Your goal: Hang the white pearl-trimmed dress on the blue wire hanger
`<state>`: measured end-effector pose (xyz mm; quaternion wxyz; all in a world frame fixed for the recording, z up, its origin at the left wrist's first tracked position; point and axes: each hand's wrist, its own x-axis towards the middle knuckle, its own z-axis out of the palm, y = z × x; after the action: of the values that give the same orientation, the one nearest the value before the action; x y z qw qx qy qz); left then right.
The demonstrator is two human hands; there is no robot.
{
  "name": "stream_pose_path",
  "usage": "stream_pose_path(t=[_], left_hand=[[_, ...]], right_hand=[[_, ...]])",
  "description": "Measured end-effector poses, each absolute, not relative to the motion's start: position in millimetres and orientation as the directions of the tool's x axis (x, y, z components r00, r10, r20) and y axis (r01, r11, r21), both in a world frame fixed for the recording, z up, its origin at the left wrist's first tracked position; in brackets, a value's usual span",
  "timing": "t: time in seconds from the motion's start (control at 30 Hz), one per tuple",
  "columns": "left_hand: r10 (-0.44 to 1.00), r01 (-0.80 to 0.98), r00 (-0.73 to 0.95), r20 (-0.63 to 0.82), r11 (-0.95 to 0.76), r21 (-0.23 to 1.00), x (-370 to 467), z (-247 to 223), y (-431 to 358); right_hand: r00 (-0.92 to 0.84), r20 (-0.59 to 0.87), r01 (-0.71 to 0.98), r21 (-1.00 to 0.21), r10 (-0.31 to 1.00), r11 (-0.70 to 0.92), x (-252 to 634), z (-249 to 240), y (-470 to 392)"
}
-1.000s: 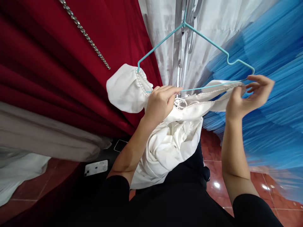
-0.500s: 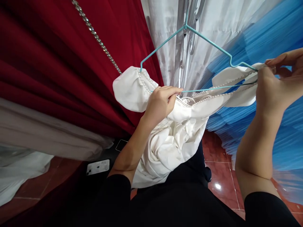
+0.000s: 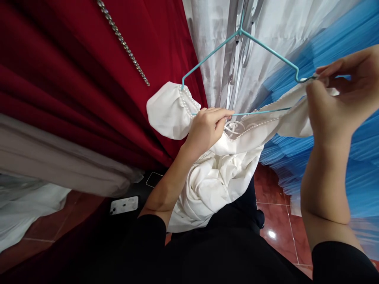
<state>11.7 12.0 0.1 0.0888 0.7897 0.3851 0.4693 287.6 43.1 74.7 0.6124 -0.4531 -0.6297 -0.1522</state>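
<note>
A light-blue wire hanger [image 3: 212, 52] is upright in front of me, partly inside a white dress [image 3: 207, 189] with pearl-trimmed edges. My left hand [image 3: 209, 124] is closed around the hanger's lower bar and the dress edge near the left shoulder. The left puffed part of the dress hangs on the hanger's left end. At the hanger's right end, my right hand [image 3: 343, 86] pinches the pearl-edged strap of the dress over the tip, which the fingers hide. The skirt lies bunched below, against my lap.
Red cloth [image 3: 89, 71] with a rhinestone strip [image 3: 122, 41] hangs at left. Blue tulle [image 3: 331, 51] hangs at right, white cloth [image 3: 278, 23] and metal rails behind. A white phone [image 3: 124, 205] lies on a black surface. The floor [image 3: 278, 221] is red tile.
My right hand has moved left and slightly up with the strap, drawing it over the hanger's right end. The hanger sits slightly further right in view; my left hand keeps its hold.
</note>
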Motion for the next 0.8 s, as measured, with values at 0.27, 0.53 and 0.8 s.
stream_pose_path(t=[0.27, 0.53, 0.8], left_hand=[[0.691, 0.580, 0.279, 0.667, -0.675, 0.457, 14, -2, 9], [0.669, 0.614, 0.269, 0.693, -0.673, 0.412, 12, -2, 10], [0.659, 0.672, 0.292, 0.693, -0.657, 0.342, 19, -11, 1]], right_hand=[[0.061, 0.941, 0.729, -0.269, 0.332, 0.629, 275, 68, 62], [-0.372, 0.848, 0.579, -0.107, 0.379, 0.808, 211, 39, 16], [-0.331, 0.835, 0.699, -0.097, 0.441, 0.709, 195, -29, 29]])
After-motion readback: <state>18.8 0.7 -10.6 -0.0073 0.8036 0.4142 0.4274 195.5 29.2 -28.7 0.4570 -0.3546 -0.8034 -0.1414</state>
